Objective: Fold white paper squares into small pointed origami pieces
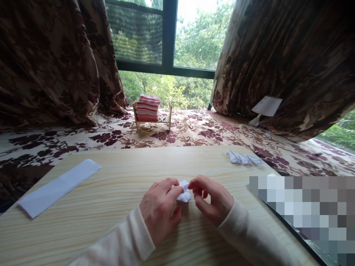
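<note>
My left hand (pixel 161 207) and my right hand (pixel 212 199) meet near the front middle of a light wooden table (pixel 111 207). Between their fingertips sits a small folded white paper piece (pixel 184 192), pinched from both sides and partly hidden by my fingers. Both hands rest low on the tabletop, and cream sleeves cover both wrists.
A long folded strip of white paper (pixel 59 186) lies at the table's left. Several small folded paper pieces (pixel 244 159) sit at the far right edge. Beyond, a tiny wooden rack with stacked red-and-white cloths (pixel 148 109) stands on floral fabric before a window. A blurred patch covers the right.
</note>
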`<state>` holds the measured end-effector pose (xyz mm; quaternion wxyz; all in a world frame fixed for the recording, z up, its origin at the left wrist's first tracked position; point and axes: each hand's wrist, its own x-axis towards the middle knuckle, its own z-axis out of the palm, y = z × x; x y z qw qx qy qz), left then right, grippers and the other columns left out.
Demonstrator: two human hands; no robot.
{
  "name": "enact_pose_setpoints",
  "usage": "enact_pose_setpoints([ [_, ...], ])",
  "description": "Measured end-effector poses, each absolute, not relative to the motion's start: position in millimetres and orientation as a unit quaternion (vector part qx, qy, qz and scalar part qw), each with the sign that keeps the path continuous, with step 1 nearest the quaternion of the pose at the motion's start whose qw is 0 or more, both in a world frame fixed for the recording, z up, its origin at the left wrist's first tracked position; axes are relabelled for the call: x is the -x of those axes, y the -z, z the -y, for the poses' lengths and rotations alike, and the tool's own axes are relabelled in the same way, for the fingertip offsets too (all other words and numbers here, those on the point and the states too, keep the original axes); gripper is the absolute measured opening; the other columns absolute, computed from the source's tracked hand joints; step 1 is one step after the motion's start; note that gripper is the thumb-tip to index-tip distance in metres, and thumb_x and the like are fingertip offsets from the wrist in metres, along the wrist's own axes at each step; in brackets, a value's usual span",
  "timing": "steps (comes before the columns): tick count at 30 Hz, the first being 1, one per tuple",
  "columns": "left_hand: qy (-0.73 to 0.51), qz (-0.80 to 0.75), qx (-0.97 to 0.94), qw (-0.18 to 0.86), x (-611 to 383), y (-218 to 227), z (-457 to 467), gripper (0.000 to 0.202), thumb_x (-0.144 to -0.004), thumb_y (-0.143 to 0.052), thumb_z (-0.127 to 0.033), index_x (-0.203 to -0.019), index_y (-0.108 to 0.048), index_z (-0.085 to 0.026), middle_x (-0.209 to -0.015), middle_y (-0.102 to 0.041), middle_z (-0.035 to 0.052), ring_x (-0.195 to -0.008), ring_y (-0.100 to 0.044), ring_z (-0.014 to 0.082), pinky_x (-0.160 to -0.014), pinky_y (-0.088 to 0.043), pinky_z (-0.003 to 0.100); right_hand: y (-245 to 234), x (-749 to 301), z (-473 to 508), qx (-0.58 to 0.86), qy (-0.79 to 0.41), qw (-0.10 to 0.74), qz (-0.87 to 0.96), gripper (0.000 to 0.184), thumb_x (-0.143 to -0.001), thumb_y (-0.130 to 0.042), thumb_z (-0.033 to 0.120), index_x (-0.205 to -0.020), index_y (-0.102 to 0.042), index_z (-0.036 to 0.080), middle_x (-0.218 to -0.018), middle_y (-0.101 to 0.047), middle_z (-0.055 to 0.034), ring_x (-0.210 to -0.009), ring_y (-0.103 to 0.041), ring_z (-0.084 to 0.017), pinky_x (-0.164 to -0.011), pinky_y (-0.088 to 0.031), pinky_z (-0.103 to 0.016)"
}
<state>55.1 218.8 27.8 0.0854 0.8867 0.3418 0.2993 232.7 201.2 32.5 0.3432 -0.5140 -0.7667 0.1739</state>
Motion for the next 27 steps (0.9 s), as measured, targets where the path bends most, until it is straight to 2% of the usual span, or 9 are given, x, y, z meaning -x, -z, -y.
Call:
enact_pose_setpoints([
  [2, -0.289, -0.350, -0.886, 0.098, -56.3, -27.7, -219.5, 0.034, -0.063, -0.051, -0.008, -0.095, -0.055, -0.018, -0.099, -0.057, 0.0083, -0.088, -0.051, 0.0220, -0.077, -0.042, 0.036, -28.8, -235.0, -203.9, 0.564, -0.166, 0.356, 0.727, 0.025, -0.065, -0.044, 0.008, -0.086, -0.053, 0.020, -0.068, -0.056, 0.0013, -0.054, -0.051, -0.010, -0.050, -0.040, -0.022],
  [6, -0.267, -0.366, -0.883, 0.123, -57.4, -27.7, -220.8, 0.026, -0.067, -0.050, -0.009, -0.091, -0.056, -0.018, -0.091, -0.060, 0.0066, -0.086, -0.051, 0.0222, -0.077, -0.041, 0.037, -21.6, -233.2, -206.2, 0.601, -0.220, 0.350, 0.684, 0.026, -0.065, -0.045, 0.011, -0.088, -0.053, 0.020, -0.068, -0.058, 0.0027, -0.046, -0.049, -0.007, -0.044, -0.038, -0.020],
  [11, -0.268, -0.376, -0.869, 0.177, -58.6, -31.7, -217.7, 0.025, -0.067, -0.052, -0.010, -0.090, -0.055, -0.018, -0.089, -0.061, 0.0056, -0.085, -0.051, 0.0218, -0.077, -0.040, 0.036, -22.8, -223.4, -204.0, 0.559, -0.348, 0.396, 0.640, 0.026, -0.066, -0.046, 0.013, -0.091, -0.052, 0.019, -0.076, -0.062, -0.0015, -0.060, -0.057, -0.011, -0.047, -0.042, -0.019],
  [15, -0.286, -0.414, -0.827, 0.250, -61.1, -38.0, -213.8, 0.029, -0.064, -0.061, -0.019, -0.092, -0.057, -0.018, -0.082, -0.061, 0.0048, -0.079, -0.052, 0.0207, -0.074, -0.040, 0.034, -27.1, -217.5, -201.9, 0.527, -0.388, 0.430, 0.622, 0.025, -0.065, -0.048, 0.012, -0.089, -0.054, 0.018, -0.081, -0.064, -0.0033, -0.073, -0.061, -0.015, -0.054, -0.047, -0.022],
  [19, -0.295, -0.462, -0.758, 0.353, -62.0, -43.8, -212.8, 0.018, -0.070, -0.058, -0.028, -0.086, -0.059, -0.019, -0.073, -0.059, 0.0024, -0.068, -0.052, 0.0168, -0.065, -0.040, 0.028, -31.1, -214.6, -199.5, 0.520, -0.367, 0.448, 0.628, 0.022, -0.066, -0.047, 0.011, -0.085, -0.055, 0.019, -0.082, -0.064, -0.0029, -0.079, -0.060, -0.016, -0.060, -0.049, -0.024],
  [22, -0.310, -0.448, -0.698, 0.464, -61.1, -46.4, -215.3, 0.019, -0.076, -0.052, -0.033, -0.085, -0.059, -0.018, -0.068, -0.056, 0.0007, -0.061, -0.050, 0.0134, -0.058, -0.039, 0.024, -34.0, -213.5, -197.7, 0.508, -0.327, 0.457, 0.652, 0.022, -0.068, -0.046, 0.011, -0.086, -0.056, 0.019, -0.083, -0.063, -0.0027, -0.081, -0.060, -0.016, -0.062, -0.049, -0.026],
  [25, -0.349, -0.403, -0.632, 0.562, -59.9, -49.8, -219.5, 0.022, -0.078, -0.050, -0.036, -0.079, -0.059, -0.016, -0.069, -0.057, 0.0011, -0.066, -0.051, 0.0133, -0.062, -0.039, 0.023, -37.2, -212.8, -196.0, 0.475, -0.268, 0.462, 0.699, 0.027, -0.068, -0.045, 0.007, -0.090, -0.054, 0.020, -0.085, -0.062, -0.0029, -0.080, -0.059, -0.016, -0.065, -0.049, -0.027],
  [27, -0.370, -0.392, -0.603, 0.588, -59.2, -52.7, -222.0, 0.023, -0.078, -0.050, -0.034, -0.070, -0.059, -0.015, -0.067, -0.058, 0.0010, -0.068, -0.051, 0.0131, -0.066, -0.039, 0.022, -39.2, -212.7, -195.1, 0.451, -0.237, 0.459, 0.728, 0.030, -0.068, -0.045, 0.004, -0.092, -0.053, 0.020, -0.087, -0.062, -0.0035, -0.081, -0.058, -0.016, -0.065, -0.049, -0.028],
])
